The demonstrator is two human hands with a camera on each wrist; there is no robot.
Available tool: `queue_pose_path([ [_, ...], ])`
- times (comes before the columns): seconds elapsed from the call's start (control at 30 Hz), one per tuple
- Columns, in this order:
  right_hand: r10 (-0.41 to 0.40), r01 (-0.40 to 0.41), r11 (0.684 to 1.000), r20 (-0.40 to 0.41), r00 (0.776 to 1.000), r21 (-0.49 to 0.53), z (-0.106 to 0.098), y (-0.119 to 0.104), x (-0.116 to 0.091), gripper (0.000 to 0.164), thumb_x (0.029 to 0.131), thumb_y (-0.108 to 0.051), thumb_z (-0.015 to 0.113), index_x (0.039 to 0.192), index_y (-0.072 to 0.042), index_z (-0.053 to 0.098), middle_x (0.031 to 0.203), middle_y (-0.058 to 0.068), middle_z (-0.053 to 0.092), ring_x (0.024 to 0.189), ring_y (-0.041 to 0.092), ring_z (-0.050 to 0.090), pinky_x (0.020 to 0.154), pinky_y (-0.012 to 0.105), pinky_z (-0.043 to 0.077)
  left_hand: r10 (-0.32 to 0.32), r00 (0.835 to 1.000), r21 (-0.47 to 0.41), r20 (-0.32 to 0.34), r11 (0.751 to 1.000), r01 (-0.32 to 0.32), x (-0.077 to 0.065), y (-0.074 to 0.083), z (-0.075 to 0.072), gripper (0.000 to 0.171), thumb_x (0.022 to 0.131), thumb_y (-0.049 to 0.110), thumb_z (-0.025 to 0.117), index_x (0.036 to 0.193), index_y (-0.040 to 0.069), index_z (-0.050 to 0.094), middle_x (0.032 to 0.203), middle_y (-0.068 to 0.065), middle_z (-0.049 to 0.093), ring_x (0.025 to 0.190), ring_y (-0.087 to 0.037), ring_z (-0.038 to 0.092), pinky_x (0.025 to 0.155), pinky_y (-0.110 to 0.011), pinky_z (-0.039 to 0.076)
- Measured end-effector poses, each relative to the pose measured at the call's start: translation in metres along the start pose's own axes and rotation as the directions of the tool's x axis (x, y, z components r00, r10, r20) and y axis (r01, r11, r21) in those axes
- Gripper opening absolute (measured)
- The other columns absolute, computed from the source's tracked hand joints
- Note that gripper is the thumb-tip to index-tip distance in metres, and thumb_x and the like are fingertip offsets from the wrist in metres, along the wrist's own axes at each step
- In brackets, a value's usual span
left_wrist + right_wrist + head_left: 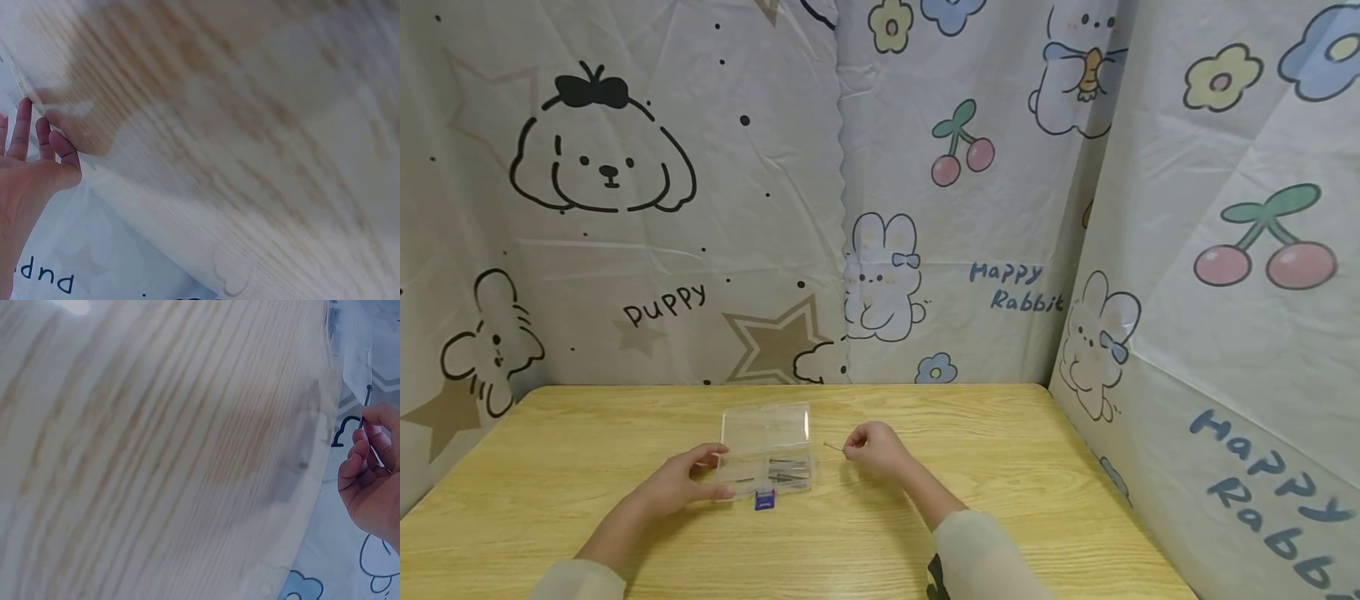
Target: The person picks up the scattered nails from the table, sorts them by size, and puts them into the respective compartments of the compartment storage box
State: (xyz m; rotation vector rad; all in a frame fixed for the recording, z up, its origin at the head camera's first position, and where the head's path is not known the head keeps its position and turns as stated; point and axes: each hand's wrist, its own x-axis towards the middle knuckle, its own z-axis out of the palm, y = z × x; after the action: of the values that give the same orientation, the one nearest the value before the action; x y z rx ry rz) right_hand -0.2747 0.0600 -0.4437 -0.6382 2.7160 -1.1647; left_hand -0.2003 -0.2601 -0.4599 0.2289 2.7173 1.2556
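Observation:
A clear plastic box lies on the table with its lid raised at the back and a blue latch at the front. Several thin metal screws lie in its right part, and another small one is on the left. My left hand holds the box's left end, thumb at the near corner and fingertips farther back. Just right of the box, my right hand pinches a thin, round-headed metal screw between thumb and fingertips. Its head points toward the box.
The wood-grain table spreads around the box on all sides. A printed cloth hangs along the table's back edge, and another cloth panel stands along the right side.

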Motion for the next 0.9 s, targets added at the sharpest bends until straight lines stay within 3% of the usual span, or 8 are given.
queue_pose_path([
  [0.9,-0.085,0.090,0.992,0.061,0.995,-0.090,0.033,-0.037,0.021,0.008,0.084,-0.009,0.064,0.078,-0.005,0.068,0.068,-0.004,0.056,0.060,0.004,0.044,0.055,0.016,0.037,0.003,1.000,-0.013,0.006,1.000,-0.003,0.001,-0.003,0.000,0.077,0.076,0.035,0.077,0.135,0.002,0.042,0.126,-0.027,0.050,0.114,-0.045,0.048,0.095,-0.057,0.041],
])
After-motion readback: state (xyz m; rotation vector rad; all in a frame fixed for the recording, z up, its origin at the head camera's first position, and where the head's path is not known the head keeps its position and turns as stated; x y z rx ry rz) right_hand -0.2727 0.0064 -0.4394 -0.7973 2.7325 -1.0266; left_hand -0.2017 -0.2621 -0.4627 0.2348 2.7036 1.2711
